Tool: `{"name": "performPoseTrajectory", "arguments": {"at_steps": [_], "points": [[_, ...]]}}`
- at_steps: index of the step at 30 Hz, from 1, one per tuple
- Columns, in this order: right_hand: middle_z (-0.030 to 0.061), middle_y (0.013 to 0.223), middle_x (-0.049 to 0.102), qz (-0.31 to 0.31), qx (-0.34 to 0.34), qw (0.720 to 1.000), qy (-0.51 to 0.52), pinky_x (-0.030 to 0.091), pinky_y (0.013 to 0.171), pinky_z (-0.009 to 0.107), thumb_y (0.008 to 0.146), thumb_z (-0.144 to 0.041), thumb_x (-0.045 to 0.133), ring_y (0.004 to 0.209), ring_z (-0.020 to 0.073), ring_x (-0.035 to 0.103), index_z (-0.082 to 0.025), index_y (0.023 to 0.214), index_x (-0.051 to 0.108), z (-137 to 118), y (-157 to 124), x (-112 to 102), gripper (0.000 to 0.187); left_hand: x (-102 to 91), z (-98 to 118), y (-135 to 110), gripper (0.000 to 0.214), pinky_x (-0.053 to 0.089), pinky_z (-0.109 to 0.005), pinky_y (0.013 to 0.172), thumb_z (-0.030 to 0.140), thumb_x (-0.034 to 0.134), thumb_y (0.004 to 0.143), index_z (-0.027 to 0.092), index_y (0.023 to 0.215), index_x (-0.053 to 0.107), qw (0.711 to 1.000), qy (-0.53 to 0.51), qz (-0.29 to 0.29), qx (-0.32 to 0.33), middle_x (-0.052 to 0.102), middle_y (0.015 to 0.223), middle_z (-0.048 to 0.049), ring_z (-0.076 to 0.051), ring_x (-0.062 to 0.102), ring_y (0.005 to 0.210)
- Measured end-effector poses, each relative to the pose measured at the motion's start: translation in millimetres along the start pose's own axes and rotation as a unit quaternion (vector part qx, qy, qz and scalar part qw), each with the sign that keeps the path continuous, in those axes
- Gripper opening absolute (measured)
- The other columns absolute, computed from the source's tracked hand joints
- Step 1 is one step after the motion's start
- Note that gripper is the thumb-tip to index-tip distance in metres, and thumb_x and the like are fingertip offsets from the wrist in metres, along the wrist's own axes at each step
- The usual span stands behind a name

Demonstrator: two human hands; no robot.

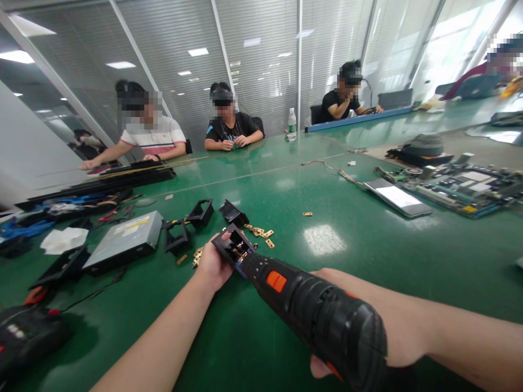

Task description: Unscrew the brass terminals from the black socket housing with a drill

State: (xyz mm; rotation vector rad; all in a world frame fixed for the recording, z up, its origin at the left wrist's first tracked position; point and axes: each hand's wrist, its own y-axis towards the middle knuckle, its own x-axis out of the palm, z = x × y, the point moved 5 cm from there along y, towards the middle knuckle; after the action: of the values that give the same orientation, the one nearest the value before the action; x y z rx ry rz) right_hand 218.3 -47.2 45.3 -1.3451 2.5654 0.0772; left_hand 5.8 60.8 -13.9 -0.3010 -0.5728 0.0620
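Drill [316, 316] overlaps edge of black housing [236, 243], green tabletop [363, 239] stretching rightward

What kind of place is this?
Probably an electronics assembly or repair workshop: a power driver in the right hand, a large circuit board, and small brass-coloured plates on a green table.

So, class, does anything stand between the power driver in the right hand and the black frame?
Nothing visible does: the power driver in the right hand has its nose at the open side of the black frame, which the left hand holds. Loose brass plates lie on the table, off that line.
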Motion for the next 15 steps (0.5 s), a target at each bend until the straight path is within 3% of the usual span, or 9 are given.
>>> {"name": "performPoseTrajectory", "arguments": {"at_steps": [15], "points": [[-0.0035,0.065,0.051,-0.003,0.022,1.000,0.007,0.040,0.055,0.025,0.062,-0.023,0.069,0.062,0.0140,0.048,-0.016,0.068,0.056,1.6,0.1,1.2,0.016,2.6,1.4,-2.1,0.018,0.056,-0.038,0.063,0.021,0.052,0.077,0.011,0.079,0.066,1.000,0.004,0.006,0.003,0.066,0.072,-0.0082,-0.023,0.066,0.066]]}}
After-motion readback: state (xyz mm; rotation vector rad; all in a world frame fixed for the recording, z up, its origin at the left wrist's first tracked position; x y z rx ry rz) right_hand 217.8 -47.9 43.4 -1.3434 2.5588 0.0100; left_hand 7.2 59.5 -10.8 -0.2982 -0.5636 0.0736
